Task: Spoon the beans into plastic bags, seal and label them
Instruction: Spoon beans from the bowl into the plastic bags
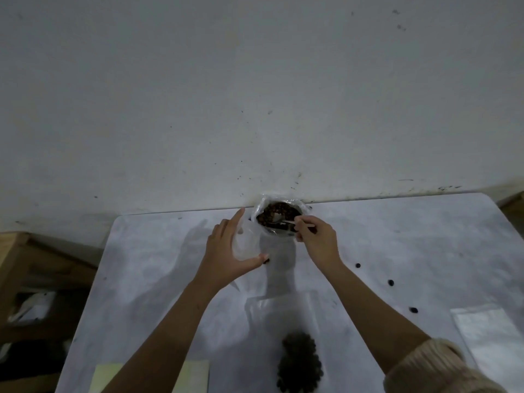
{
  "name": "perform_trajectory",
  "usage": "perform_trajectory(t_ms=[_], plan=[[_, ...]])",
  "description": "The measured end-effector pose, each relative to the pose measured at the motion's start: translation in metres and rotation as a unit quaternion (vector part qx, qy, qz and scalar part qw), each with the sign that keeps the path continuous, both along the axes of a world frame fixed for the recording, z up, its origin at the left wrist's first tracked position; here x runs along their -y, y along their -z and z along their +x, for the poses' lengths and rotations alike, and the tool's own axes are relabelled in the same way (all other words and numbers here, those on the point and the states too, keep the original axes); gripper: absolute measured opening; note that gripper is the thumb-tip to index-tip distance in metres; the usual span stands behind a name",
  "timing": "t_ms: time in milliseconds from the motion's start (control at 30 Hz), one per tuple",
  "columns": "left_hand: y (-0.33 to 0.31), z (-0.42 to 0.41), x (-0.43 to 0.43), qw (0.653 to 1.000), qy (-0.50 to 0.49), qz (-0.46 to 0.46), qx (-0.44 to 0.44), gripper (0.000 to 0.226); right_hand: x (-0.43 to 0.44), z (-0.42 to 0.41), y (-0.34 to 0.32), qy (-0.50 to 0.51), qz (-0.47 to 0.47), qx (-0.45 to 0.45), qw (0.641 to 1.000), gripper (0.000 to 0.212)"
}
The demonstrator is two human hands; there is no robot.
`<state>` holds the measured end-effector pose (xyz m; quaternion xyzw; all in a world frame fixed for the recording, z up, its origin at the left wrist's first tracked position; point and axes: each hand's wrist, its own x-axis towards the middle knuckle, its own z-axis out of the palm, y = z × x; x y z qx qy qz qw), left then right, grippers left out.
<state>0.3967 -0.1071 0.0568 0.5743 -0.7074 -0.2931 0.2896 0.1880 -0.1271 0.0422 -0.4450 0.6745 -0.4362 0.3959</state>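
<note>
Presently right hand pinches silver spoon in far-edge bean bowl. Left hand, fingers spread, holds clear plastic bag for filling.

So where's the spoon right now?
In the head view, the spoon dips into the bean container at the far edge of the table, pinched by the right hand.

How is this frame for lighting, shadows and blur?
Head view: dim light, with soft arm shadows on the table; the bagged beans at the bottom edge are blurred; the clear bag in the left hand barely shows against white; the spoon in the right hand is legible.
</note>
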Motion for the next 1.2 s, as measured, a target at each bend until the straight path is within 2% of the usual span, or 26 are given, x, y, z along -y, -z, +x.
perform_trajectory(t_ms=[100,267,367,433,500,567,633,833,1000,1200], plan=[[0.001,-0.004,0.003,1.000,0.007,0.012,-0.010,0.094,0.000,0.003,-0.001,-0.014,-0.019,-0.010,1.000,0.022],[0.005,-0.010,0.010,0.999,0.019,0.026,-0.015,0.093,-0.009,-0.017,0.004,-0.013,-0.097,-0.138,0.986,0.024],[0.010,-0.015,0.017,0.999,0.026,0.036,-0.015,0.095,-0.016,-0.021,0.012,0.007,-0.111,-0.158,0.981,0.024],[0.014,-0.018,0.022,0.998,0.027,0.046,-0.023,0.094,-0.017,-0.016,0.019,0.030,-0.087,-0.118,0.989,0.023],[0.020,-0.020,0.025,0.997,0.025,0.058,-0.035,0.092,-0.014,-0.008,0.022,0.078,-0.027,-0.007,0.997,0.021],[0.026,-0.023,0.028,0.996,0.020,0.069,-0.048,0.093,-0.009,0.001,0.023,0.118,0.026,0.106,0.987,0.021],[0.031,-0.025,0.031,0.995,0.010,0.081,-0.060,0.092,-0.005,0.007,0.023,0.118,0.055,0.158,0.979,0.023],[0.037,-0.028,0.039,0.991,-0.007,0.099,-0.088,0.091,0.002,0.008,0.018,0.112,0.104,0.241,0.958,0.023],[0.037,-0.028,0.042,0.990,-0.008,0.109,-0.088,0.091,0.004,-0.003,0.014,0.124,0.095,0.261,0.953,0.026],[0.032,-0.025,0.041,0.995,-0.003,0.098,-0.022,0.095,0.002,-0.026,0.003,0.137,0.051,0.270,0.952,0.028]])
